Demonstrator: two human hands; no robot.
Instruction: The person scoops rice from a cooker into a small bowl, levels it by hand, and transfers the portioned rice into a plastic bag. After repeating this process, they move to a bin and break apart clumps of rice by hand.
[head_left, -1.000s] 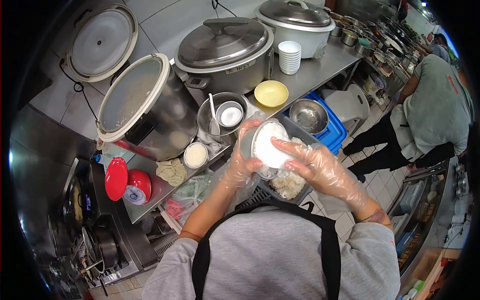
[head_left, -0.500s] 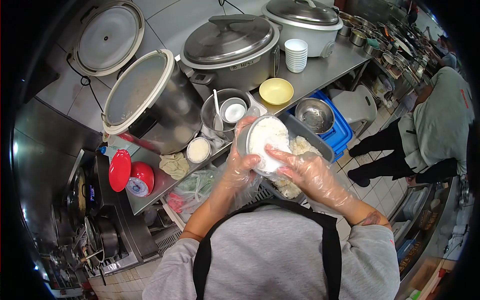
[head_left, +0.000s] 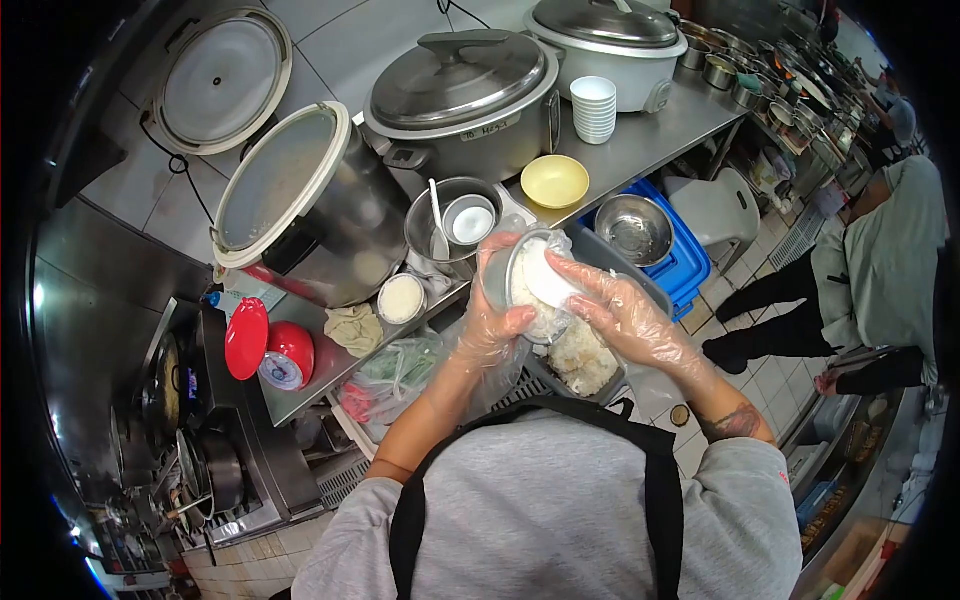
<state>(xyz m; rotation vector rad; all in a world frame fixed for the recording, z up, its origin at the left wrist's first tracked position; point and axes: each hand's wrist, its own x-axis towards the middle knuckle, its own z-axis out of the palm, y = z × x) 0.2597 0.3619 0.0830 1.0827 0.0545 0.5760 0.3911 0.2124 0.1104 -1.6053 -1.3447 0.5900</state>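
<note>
My left hand (head_left: 500,300), in a clear plastic glove, is closed around a metal bowl (head_left: 494,279) tilted toward me. White cooked rice (head_left: 527,297) fills it. My gloved right hand (head_left: 625,315) grips a smooth white dish (head_left: 546,280) against the rice; its full shape is partly hidden by my fingers. Beneath both hands is a grey tub (head_left: 648,290) with clumps of rice (head_left: 583,360) in it.
On the steel counter stand large rice cookers (head_left: 460,85), stacked white bowls (head_left: 594,110), a yellow bowl (head_left: 555,182), a pot with a white spoon (head_left: 438,220), a rice-filled cup (head_left: 402,299) and a red scale (head_left: 290,357). A person (head_left: 880,270) stands at right.
The white dish has moved up across the bowl, uncovering rice on its lower left. My right hand has shifted slightly up and right. More rice shows in the tub below.
</note>
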